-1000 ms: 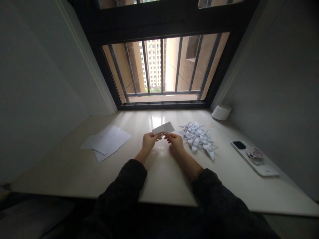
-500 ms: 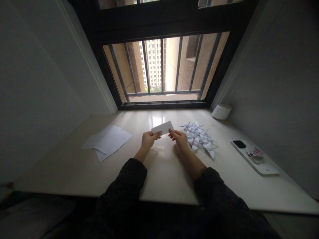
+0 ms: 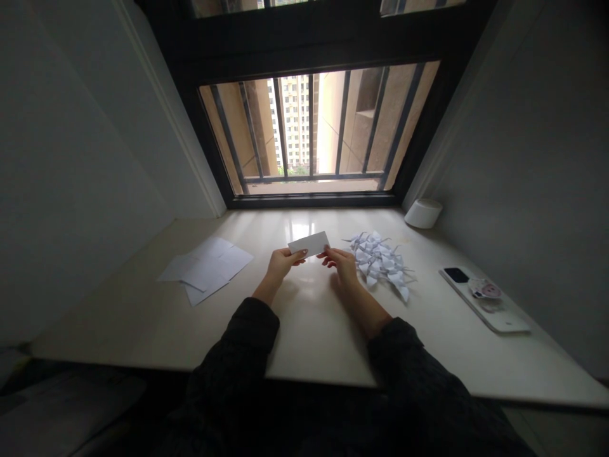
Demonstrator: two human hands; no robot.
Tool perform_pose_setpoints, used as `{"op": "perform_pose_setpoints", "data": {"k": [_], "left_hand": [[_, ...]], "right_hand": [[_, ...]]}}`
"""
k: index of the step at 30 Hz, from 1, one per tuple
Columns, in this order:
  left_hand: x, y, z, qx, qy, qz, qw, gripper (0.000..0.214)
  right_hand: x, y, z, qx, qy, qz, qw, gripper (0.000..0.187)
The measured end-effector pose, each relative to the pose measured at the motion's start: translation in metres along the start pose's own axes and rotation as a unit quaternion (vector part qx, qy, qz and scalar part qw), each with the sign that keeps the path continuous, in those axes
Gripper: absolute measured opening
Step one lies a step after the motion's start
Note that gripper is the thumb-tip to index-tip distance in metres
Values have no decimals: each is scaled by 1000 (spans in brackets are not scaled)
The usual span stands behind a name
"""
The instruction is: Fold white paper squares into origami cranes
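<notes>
Our left hand [image 3: 281, 266] and right hand [image 3: 340, 266], fingers of both clamped on the ends of one white paper slip [image 3: 308, 244] held above the pale stone counter [image 3: 314, 336], one heap of paper cranes [image 3: 378, 263] just beside our right hand, one loose stack of paper sheets [image 3: 207, 270] to our left, one phone [image 3: 483, 298] well off to our right

Left hand [image 3: 281, 266] and right hand [image 3: 341, 266] pinch a paper slip [image 3: 308, 244]; origami cranes [image 3: 378, 263] beside.
</notes>
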State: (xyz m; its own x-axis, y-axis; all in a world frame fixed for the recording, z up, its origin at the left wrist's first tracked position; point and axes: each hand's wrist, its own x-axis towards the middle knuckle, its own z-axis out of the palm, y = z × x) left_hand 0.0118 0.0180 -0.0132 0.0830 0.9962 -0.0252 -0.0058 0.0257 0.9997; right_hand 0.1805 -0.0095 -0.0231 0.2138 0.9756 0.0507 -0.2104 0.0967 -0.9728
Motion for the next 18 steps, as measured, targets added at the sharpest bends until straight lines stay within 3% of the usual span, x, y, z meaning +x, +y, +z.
{"op": "perform_pose_setpoints", "data": {"k": [5,12,18], "left_hand": [[1,0,-3,-1,-5,-14,1000,42],[5,1,-9,33,17,12,999,41],[4,-1,-14,135,10,87,987,34]], "right_hand": [[-3,1,2,5,-5,-7,1000,40],[3,2,0,17,-3,-3,1000,56],[8,14,-4,-133,-79,-26,988,43]]}}
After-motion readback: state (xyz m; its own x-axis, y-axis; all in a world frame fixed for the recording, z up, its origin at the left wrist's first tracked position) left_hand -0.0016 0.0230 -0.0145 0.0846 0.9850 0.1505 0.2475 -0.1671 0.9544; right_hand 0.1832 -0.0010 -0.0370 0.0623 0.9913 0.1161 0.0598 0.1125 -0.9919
